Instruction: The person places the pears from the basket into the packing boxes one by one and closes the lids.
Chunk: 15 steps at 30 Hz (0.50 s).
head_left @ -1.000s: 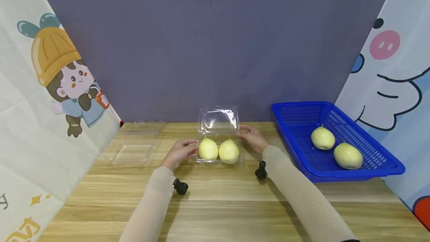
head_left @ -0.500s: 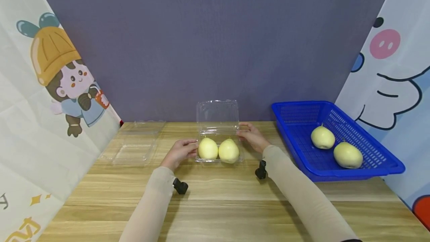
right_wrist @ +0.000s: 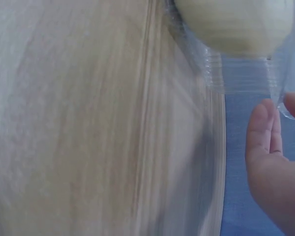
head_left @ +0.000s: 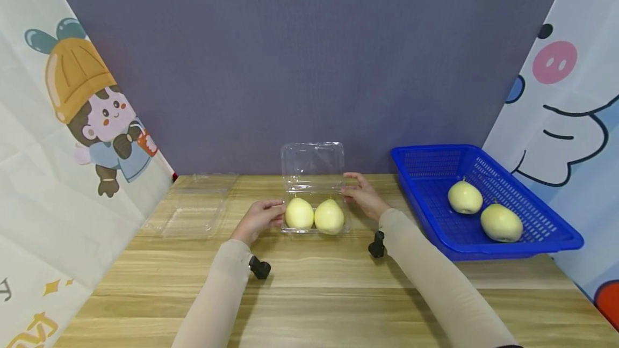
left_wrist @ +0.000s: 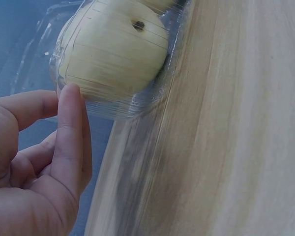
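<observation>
In the head view, a clear plastic clamshell box (head_left: pixel 316 231) stands mid-table with its lid (head_left: pixel 311 165) raised at the back. Two pale yellow pears (head_left: pixel 299 214) sit side by side in its base. My left hand (head_left: pixel 259 220) is at the box's left side; the left wrist view shows its thumb and a finger (left_wrist: pixel 70 123) pinching the rim beside a pear (left_wrist: pixel 113 54). On the other side, my right hand (head_left: pixel 364 196) pinches the box near the back right corner. In the right wrist view its fingertips (right_wrist: pixel 262 115) meet at the plastic edge.
A blue plastic basket (head_left: pixel 425 224) holding two more pears (head_left: pixel 501 223) stands on the right. Another clear clamshell box (head_left: pixel 191 222) lies open on the left. A grey-blue panel (head_left: pixel 309 58) rises behind the wooden table (head_left: pixel 309 294).
The lid has swung upward and stands taller, its glare gone. A finger of my right hand has lifted slightly. The left hand and pears have not visibly moved.
</observation>
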Each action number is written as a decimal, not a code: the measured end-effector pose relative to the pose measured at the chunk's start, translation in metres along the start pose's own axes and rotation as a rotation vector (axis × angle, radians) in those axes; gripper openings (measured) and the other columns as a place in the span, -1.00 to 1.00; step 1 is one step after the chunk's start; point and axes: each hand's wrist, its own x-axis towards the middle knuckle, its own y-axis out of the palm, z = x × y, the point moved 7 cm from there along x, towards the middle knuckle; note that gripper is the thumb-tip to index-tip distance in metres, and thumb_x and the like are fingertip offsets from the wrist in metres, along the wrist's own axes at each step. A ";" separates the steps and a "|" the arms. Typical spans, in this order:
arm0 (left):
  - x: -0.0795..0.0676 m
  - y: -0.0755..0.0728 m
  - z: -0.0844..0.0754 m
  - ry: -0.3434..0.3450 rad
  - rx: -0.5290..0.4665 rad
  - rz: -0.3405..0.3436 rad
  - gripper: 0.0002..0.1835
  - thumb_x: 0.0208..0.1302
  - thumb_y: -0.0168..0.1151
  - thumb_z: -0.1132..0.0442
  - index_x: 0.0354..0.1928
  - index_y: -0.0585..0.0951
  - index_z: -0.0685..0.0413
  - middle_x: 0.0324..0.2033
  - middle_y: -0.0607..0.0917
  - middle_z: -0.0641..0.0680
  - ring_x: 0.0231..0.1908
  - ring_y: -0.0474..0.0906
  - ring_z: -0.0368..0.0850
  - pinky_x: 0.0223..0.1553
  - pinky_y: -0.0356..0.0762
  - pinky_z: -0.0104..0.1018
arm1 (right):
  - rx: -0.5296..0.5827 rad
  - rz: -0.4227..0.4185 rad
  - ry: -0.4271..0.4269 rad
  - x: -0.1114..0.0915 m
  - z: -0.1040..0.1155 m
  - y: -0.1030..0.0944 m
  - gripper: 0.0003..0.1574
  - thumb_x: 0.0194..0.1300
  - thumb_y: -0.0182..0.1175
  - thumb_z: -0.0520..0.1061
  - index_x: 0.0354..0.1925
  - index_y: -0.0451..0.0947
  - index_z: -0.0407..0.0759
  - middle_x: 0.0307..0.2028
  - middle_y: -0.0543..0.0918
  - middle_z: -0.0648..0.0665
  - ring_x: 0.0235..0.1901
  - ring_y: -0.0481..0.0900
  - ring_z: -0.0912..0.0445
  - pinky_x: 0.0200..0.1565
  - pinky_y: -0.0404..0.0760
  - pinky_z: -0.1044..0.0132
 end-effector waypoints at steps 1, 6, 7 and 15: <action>0.000 0.000 0.000 0.001 0.001 0.002 -0.52 0.44 0.17 0.39 0.31 0.40 0.50 -0.26 0.62 0.11 -0.32 0.59 -0.23 -0.23 0.66 -0.48 | -0.002 -0.003 0.002 0.000 0.000 -0.001 -0.25 0.42 0.11 -0.40 0.48 0.11 -0.27 0.06 0.52 -0.36 0.11 0.50 -0.21 0.22 0.50 -0.06; -0.002 0.000 0.000 -0.001 0.007 0.012 -0.50 0.45 0.18 0.37 0.33 0.37 0.50 -0.24 0.62 0.12 -0.31 0.59 -0.23 -0.22 0.66 -0.47 | 0.003 -0.019 -0.009 0.000 0.001 -0.004 -0.41 0.50 0.02 -0.32 0.43 0.19 -0.34 0.01 0.55 -0.36 -0.13 0.60 0.07 0.23 0.48 -0.08; -0.002 0.000 0.000 -0.003 0.009 0.012 -0.50 0.45 0.18 0.36 0.33 0.37 0.49 -0.23 0.62 0.12 -0.30 0.59 -0.22 -0.22 0.66 -0.47 | 0.006 -0.022 -0.013 -0.001 0.002 -0.005 -0.43 0.52 0.00 -0.29 0.42 0.21 -0.35 0.00 0.56 -0.35 -0.17 0.60 0.11 0.23 0.49 -0.08; -0.003 0.000 -0.002 -0.009 0.016 0.011 -0.49 0.46 0.19 0.35 0.34 0.37 0.47 -0.19 0.62 0.14 -0.27 0.58 -0.21 -0.19 0.66 -0.46 | -0.001 -0.009 -0.016 -0.002 0.005 -0.005 -0.48 0.57 -0.09 -0.17 0.38 0.25 -0.34 -0.08 0.55 -0.24 -0.20 0.57 0.10 0.17 0.54 -0.01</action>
